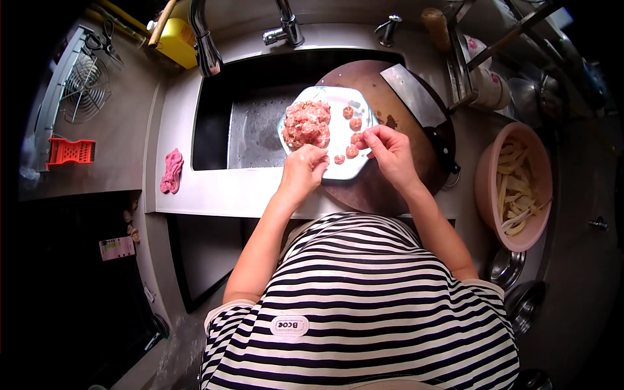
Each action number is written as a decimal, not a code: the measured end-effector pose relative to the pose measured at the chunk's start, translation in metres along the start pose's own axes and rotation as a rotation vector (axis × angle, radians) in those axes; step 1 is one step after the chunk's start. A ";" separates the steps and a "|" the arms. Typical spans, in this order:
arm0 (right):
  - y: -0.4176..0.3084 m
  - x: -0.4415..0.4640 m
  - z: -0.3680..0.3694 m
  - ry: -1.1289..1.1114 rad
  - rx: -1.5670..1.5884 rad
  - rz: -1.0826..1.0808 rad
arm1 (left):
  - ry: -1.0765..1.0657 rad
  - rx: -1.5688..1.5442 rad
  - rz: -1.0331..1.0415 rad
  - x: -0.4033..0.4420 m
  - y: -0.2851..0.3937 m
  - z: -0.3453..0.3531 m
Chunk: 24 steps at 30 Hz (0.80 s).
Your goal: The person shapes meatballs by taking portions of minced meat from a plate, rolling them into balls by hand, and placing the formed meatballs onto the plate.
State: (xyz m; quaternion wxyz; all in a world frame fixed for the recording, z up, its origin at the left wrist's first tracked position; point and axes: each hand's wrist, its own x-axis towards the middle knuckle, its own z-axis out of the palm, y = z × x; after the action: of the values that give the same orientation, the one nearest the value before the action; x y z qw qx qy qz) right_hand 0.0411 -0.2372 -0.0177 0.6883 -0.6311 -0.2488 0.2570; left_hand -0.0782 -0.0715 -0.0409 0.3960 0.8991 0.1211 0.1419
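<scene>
A white plate [337, 170] with a bluish rim rests partly on the round wooden chopping board and partly over the sink. On its left side sits a mound of raw minced meat [307, 123]. Several small meatballs [348, 112] lie along the right half. My right hand [392, 156] is closed in a pinch at the plate's right side, a small meatball [356, 139] at its fingertips. At the near left edge, just below the mince, my left hand [303, 170] has its fingers drawn together; what they hold, if anything, is hidden.
A cleaver [413, 94] lies on the chopping board [370, 192]. Behind are the sink [250, 133] and tap [207, 52]. A pink basin [482, 175] of pale strips stands right. Leftward are a pink cloth [171, 171], red grater [70, 151] and scissors [103, 42].
</scene>
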 end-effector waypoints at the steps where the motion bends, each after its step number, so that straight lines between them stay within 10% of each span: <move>1: 0.000 0.000 0.001 0.016 0.007 -0.001 | -0.016 -0.003 0.000 0.001 0.000 -0.001; 24: 0.027 0.064 0.065 -0.048 -0.812 -0.270 | 0.026 -0.072 0.003 -0.014 0.008 -0.016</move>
State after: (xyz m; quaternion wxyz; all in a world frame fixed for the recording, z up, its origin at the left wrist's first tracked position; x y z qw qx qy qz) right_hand 0.0439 -0.1446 -0.0378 0.4053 -0.8065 -0.4261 0.0606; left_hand -0.0962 -0.0705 -0.0269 0.4263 0.8825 0.1197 0.1585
